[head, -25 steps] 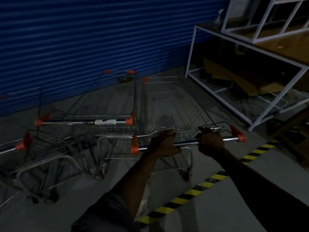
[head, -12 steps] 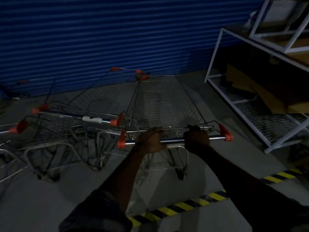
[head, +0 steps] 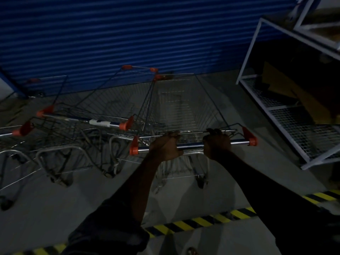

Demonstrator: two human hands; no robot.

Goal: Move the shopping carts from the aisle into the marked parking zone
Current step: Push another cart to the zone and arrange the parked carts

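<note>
fingers (head: 174,134) of left hand (head: 165,150) and right hand (head: 217,145) wrapped round the handle bar (head: 191,145) of a wire cart (head: 178,107), parked carts (head: 88,115) just left of it, striped floor tape (head: 184,224) behind

Shopping carts: three – right cart (head: 191,145), middle cart (head: 100,123), left cart (head: 24,128), the last cut off at frame edge. Hands: two – left hand (head: 165,150), right hand (head: 217,146). One yellow-black floor stripe (head: 193,222), one white wire rack (head: 287,115), one blue shutter (head: 128,34).
</note>
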